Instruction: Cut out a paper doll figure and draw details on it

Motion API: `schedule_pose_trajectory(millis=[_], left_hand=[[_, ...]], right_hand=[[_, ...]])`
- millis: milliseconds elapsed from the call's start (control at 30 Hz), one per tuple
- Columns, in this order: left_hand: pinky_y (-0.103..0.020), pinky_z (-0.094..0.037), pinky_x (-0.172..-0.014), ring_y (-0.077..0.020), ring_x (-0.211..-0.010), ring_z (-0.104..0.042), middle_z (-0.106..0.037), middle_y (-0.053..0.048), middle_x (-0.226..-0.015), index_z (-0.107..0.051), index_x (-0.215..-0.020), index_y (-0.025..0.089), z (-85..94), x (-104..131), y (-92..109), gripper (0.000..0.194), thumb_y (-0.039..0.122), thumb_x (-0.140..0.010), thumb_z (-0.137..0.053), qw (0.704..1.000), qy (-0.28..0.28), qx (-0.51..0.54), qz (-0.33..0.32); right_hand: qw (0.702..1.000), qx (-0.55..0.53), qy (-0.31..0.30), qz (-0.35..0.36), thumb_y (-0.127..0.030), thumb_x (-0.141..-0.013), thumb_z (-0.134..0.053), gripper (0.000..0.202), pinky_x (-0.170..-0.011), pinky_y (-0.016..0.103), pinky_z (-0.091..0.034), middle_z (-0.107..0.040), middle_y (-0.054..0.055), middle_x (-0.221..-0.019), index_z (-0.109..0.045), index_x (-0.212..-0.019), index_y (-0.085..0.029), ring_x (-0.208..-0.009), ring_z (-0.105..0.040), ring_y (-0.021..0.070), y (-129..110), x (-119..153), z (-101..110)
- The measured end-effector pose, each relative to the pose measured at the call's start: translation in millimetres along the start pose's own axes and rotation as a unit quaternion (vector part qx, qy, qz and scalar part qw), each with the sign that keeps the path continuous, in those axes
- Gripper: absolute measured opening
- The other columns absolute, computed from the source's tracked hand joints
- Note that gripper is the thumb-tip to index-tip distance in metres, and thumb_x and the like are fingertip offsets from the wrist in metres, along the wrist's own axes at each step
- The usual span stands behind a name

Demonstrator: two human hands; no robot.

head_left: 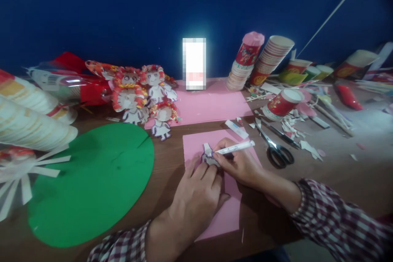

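My right hand pinches a white acrylic paint marker, its tip at a small white paper figure cutout with dark purple lines along its edges. My left hand presses the cutout down with bent fingers, hiding its lower part. Underneath lies a pink sheet on the brown table. Just above my right hand is a white tube, and black-handled scissors lie to the right.
A green oval covers the left, beside stacked paper cups. Finished-looking paper dolls stand farther back. A bright blurred screen stands on another pink sheet. Cup stacks, a craft knife and paper scraps fill the right.
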State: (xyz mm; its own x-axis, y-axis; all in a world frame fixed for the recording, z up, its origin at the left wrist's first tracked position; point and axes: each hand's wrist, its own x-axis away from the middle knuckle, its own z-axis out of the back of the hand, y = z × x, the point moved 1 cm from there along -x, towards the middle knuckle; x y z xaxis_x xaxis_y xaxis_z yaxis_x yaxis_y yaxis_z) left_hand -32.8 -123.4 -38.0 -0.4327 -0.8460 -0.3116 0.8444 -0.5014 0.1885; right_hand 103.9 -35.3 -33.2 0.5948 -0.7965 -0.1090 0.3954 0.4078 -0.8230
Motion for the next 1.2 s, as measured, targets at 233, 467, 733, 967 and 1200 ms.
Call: schedule_pose_trajectory(millis=[233,467,733,967,1200], left_hand=[[-0.051,-0.035,-0.104,-0.0282,-0.099,-0.056,-0.063,-0.011,-0.098,-0.064,-0.099,0.012,-0.1,0.2,-0.3,0.034,0.041,-0.083,-0.058,1.0,0.002,-0.004,-0.004],[-0.052,-0.035,-0.104,-0.0284,-0.098,-0.056,-0.062,-0.01,-0.097,-0.064,-0.098,0.012,0.6,-0.3,0.0,0.033,0.041,-0.083,-0.059,1.0,-0.002,-0.004,-0.002],[-0.051,-0.033,-0.106,-0.0282,-0.101,-0.056,-0.062,-0.011,-0.101,-0.064,-0.101,0.011,0.0,-0.3,-0.2,0.036,0.041,-0.082,-0.06,1.0,0.0,-0.002,-0.002],[-0.051,-0.032,-0.107,-0.0287,-0.102,-0.055,-0.062,-0.011,-0.101,-0.064,-0.1,0.01,0.0,0.2,-0.4,0.035,0.04,-0.083,-0.059,1.0,-0.006,-0.003,0.0],[-0.049,-0.031,-0.107,-0.0278,-0.101,-0.054,-0.062,-0.01,-0.099,-0.064,-0.1,0.01,0.1,0.7,0.1,0.035,0.04,-0.082,-0.06,1.0,0.006,-0.008,-0.004]], right_hand=[[1.0,0.009,-0.001,0.004,-0.024,-0.09,-0.049,0.009,-0.057,0.025,-0.04,-0.055,0.001,-0.073,-0.052,-0.083,-0.018,-0.065,-0.051,0.0128,3.0,-0.3,-1.7],[1.0,0.012,0.002,0.003,-0.024,-0.089,-0.05,0.009,-0.056,0.025,-0.04,-0.055,0.0,-0.072,-0.052,-0.082,-0.019,-0.064,-0.051,0.0128,2.8,-0.2,-1.3],[1.0,-0.014,0.0,0.005,-0.025,-0.09,-0.05,0.008,-0.058,0.025,-0.042,-0.056,0.001,-0.074,-0.053,-0.085,-0.018,-0.067,-0.052,0.0132,0.3,-0.5,-0.2],[1.0,-0.007,0.002,0.007,-0.023,-0.09,-0.05,0.007,-0.06,0.024,-0.042,-0.057,0.001,-0.076,-0.054,-0.087,-0.018,-0.068,-0.053,0.0129,3.4,0.2,-1.3],[1.0,-0.011,-0.006,0.013,-0.023,-0.089,-0.05,0.007,-0.06,0.024,-0.041,-0.059,0.001,-0.078,-0.055,-0.087,-0.018,-0.069,-0.054,0.0125,4.9,-1.2,-3.6]])
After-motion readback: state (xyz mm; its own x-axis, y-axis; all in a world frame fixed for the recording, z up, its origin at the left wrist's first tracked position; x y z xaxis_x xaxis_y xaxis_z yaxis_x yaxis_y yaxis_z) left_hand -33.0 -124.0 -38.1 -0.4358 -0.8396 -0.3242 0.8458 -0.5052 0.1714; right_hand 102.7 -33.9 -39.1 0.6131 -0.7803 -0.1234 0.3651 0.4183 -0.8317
